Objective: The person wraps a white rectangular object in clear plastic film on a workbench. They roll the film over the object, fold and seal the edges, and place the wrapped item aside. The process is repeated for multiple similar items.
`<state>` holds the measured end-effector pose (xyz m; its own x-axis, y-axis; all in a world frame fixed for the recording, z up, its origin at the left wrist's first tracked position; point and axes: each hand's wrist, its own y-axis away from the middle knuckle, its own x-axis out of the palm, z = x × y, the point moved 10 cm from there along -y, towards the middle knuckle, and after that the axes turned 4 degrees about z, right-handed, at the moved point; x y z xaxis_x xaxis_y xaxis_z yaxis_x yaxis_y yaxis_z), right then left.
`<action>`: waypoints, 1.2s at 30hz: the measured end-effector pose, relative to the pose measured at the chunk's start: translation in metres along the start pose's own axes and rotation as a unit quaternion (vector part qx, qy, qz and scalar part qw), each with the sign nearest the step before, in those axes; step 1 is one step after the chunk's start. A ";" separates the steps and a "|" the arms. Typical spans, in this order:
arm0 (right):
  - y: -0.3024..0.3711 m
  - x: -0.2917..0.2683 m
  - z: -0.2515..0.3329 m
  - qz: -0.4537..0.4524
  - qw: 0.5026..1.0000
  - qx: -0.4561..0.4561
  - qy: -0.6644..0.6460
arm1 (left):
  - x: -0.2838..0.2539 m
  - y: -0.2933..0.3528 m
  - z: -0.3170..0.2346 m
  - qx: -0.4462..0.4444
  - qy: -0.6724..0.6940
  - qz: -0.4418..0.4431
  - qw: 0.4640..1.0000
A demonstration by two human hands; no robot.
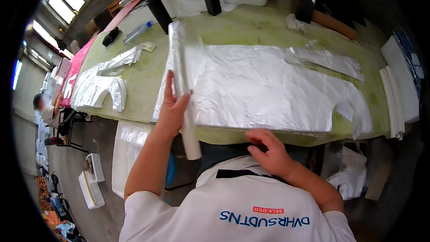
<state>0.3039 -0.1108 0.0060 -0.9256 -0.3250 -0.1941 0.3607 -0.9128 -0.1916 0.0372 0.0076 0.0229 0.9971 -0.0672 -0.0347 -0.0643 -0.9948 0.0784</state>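
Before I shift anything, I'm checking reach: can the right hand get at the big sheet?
Probably yes: the right hand looks empty and close to the big sheet, with nothing visible between them.

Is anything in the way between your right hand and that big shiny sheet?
Nothing visible. The right hand is by the table's near edge; the shiny sheet lies just beyond, the white roll to the left.
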 end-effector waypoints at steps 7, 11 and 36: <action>-0.017 0.001 0.022 -0.005 0.997 -0.045 0.055 | -0.034 -0.041 0.007 0.127 -0.206 -0.081 0.967; 0.010 -0.009 -0.009 -0.031 0.999 0.032 0.006 | -0.171 -0.047 0.004 -0.032 -0.274 -0.174 0.945; 0.008 0.001 0.017 -0.012 0.998 0.009 -0.069 | 0.188 0.015 0.000 -0.019 0.191 0.121 0.974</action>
<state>0.3043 -0.1229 0.0210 -0.9416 -0.3321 -0.0555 0.3366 -0.9249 -0.1765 0.2232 -0.0203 0.0172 0.8956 -0.2583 0.3621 -0.3042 -0.9497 0.0749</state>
